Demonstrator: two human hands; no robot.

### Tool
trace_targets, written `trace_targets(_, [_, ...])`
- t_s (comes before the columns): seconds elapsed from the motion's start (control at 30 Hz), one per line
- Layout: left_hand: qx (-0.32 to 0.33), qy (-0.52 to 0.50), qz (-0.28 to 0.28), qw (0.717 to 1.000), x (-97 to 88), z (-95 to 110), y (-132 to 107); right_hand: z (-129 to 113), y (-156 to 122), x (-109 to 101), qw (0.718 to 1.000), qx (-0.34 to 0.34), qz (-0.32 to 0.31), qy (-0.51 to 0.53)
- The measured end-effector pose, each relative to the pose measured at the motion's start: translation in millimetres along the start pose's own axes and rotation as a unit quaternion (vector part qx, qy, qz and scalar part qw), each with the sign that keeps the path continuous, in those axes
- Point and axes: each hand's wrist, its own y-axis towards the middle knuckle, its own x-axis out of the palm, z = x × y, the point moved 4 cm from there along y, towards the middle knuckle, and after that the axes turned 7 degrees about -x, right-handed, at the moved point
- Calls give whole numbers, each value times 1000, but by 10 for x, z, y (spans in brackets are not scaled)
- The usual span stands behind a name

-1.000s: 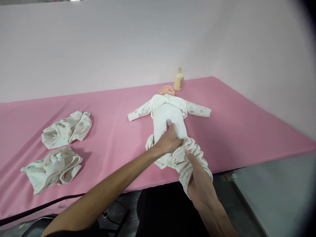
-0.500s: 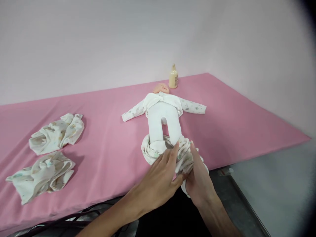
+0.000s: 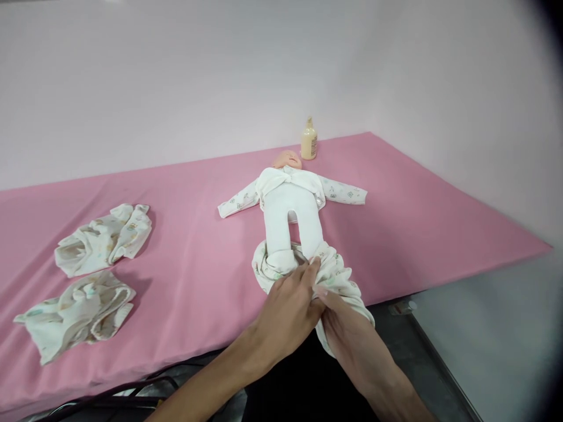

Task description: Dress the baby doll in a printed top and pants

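A baby doll [image 3: 290, 199] lies on its back on the pink-covered table, its legs toward me. It has a white patterned top on its arms, rolled up at the chest, and white legs. Patterned baby pants [image 3: 336, 269] are bunched round the lower legs, with one end hanging past the table edge. My left hand [image 3: 292, 302] grips the pants' fabric near the doll's foot on the right side of the view. Beside it, my right hand [image 3: 345, 328] is closed on the same leg of the pants, thumb on top. The feet are hidden in cloth.
Two crumpled patterned baby garments, an upper one [image 3: 105, 240] and a lower one [image 3: 79, 310], lie on the left of the pink sheet [image 3: 189, 246]. A cream pump bottle [image 3: 309, 140] stands behind the doll's head. Dark cables [image 3: 132, 390] run below the table's front edge.
My right hand has turned and moved left and down, closing on the pants' leg. The bunched fabric there now lies more stretched out. The doll stays in place.
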Motion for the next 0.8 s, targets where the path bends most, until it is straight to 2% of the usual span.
trace_targets(0.2, [21, 7, 9, 1000, 34, -34, 25, 11, -128, -67, 998, 47, -4, -32])
trace_targets(0.3, [6, -17, 32, 999, -27, -66, 74, -50, -214, -81, 995, 67, -38, -69])
trace_targets(0.47, [5, -70, 34, 997, -113, -68, 108, -156, -219, -202, 983, 32, -47, -172])
trace_targets(0.57, [1, -80, 39, 996, -117, -49, 127, -232, -143, -213, 952, -48, -64, -297])
trace_targets(0.67, [-25, -78, 67, 994, -108, -49, 172, -317, -54, -169, 885, -155, -72, -433])
trace_targets(0.73, [-49, -80, 87, 992, -99, -64, 202, -332, -2, -152, 849, -184, -74, -489])
trace_targets(0.8, [-64, -94, 93, 989, -89, -82, 215, -315, 33, -156, 845, -179, -78, -498])
